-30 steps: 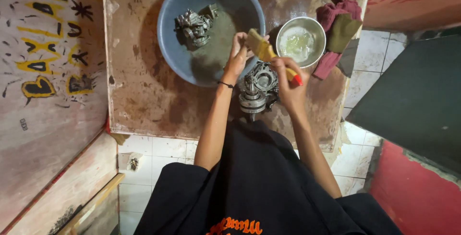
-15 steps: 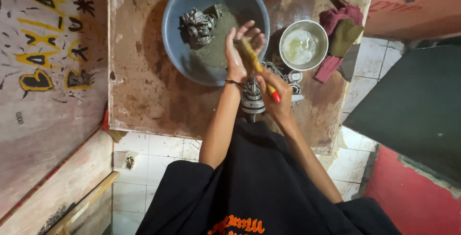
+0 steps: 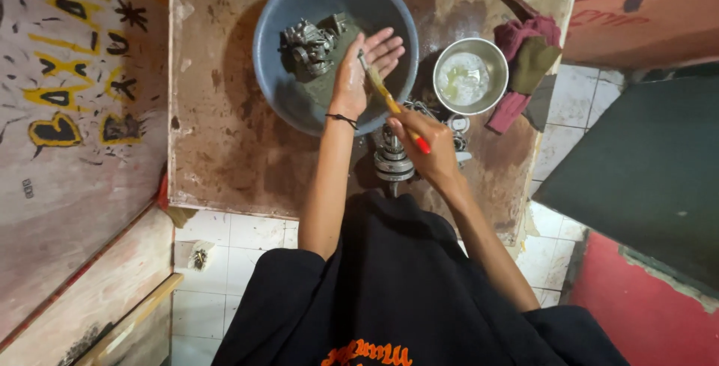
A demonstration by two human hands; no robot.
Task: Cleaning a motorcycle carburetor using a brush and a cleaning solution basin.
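Note:
My left hand (image 3: 363,70) is open, fingers spread, hovering over the blue basin (image 3: 273,59). My right hand (image 3: 427,145) grips a paintbrush (image 3: 389,100) with a yellow handle and red end; its bristles point against my left palm. A greasy metal engine part (image 3: 311,40) lies in the murky liquid inside the basin. Another metal part with a shaft and gears (image 3: 393,160) stands on the board below my hands, partly hidden by my right hand.
A small steel bowl (image 3: 472,74) of pale liquid sits right of the basin. Red and olive rags (image 3: 524,55) lie at the worn wooden board's (image 3: 225,149) right edge. White tiled floor shows below, and painted walls stand on both sides.
My left hand has let go of the metal part and opened over the basin. The brush has swung from the part up to my left palm.

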